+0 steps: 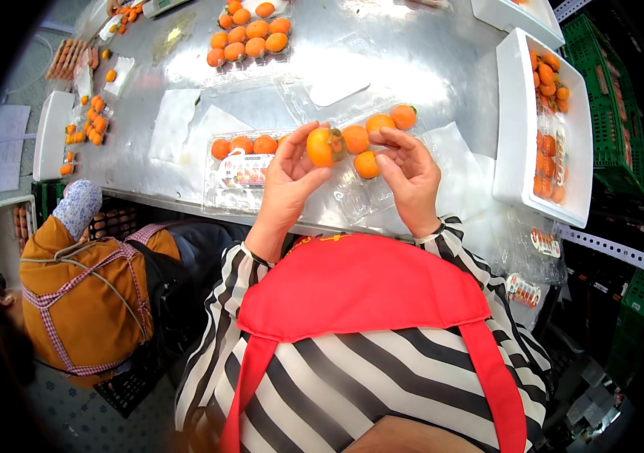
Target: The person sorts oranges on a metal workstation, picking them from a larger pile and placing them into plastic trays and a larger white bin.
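My left hand (292, 176) is closed around an orange persimmon (320, 147) with its green leafy cap turned toward the right. My right hand (414, 172) is beside it, fingers curved and apart from the thumb. Its fingertips are close to a persimmon (380, 123), and its thumb is next to a smaller one (367, 164). Between the hands sits another persimmon (355, 139), with one more (403, 116) at the far right of the row. These rest in or over an open clear plastic punnet (363, 198); its exact edges are hard to make out.
A labelled, filled punnet (243, 170) lies left of my hands. Farther off are packed persimmons (254, 38). A white foam box (504, 136) stands at the right, beside green crates (601, 90). A co-worker (84, 291) in a brown top is at the left along the metal table (442, 68).
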The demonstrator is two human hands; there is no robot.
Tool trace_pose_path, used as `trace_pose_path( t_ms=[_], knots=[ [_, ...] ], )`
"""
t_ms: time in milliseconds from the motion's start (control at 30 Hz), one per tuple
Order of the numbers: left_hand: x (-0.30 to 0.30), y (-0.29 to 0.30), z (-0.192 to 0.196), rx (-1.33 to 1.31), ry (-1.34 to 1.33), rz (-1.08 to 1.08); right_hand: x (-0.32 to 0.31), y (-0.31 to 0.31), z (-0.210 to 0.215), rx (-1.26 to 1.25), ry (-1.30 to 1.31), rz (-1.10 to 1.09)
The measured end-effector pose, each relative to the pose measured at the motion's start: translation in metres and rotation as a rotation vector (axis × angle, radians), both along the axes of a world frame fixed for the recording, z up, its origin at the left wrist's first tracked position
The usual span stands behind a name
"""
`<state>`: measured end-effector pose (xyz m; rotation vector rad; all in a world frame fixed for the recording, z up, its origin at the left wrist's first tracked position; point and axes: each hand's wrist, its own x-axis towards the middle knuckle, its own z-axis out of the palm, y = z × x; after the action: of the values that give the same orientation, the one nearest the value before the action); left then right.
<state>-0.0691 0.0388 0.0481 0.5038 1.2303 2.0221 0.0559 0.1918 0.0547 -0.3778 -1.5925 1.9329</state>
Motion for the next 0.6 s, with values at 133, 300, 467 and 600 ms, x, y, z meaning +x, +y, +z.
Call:
trace_pose_path(
  t_ms=[133, 300, 467, 600],
  knots=[
    [-0.010, -0.003, -0.013, 0.152, -0.290, -0.102, -0.003, -0.001, -0.014, 0.000, -0.040, 0.025],
    [-0.024, -0.003, -0.037, 0.392, -0.626, -0.194, -0.003, 0.001, -0.028, 0.022, -0.035, 0.029],
    [-0.033, -0.003, -0.046, 0.424, -0.601, -0.222, -0.005, 0.001, -0.034, 0.031, -0.076, 0.079],
    [-0.031, -0.001, -0.026, 0.157, -0.096, -0.025, -0.005, 0.001, -0.039, 0.047, -0.113, 0.094]
  ],
)
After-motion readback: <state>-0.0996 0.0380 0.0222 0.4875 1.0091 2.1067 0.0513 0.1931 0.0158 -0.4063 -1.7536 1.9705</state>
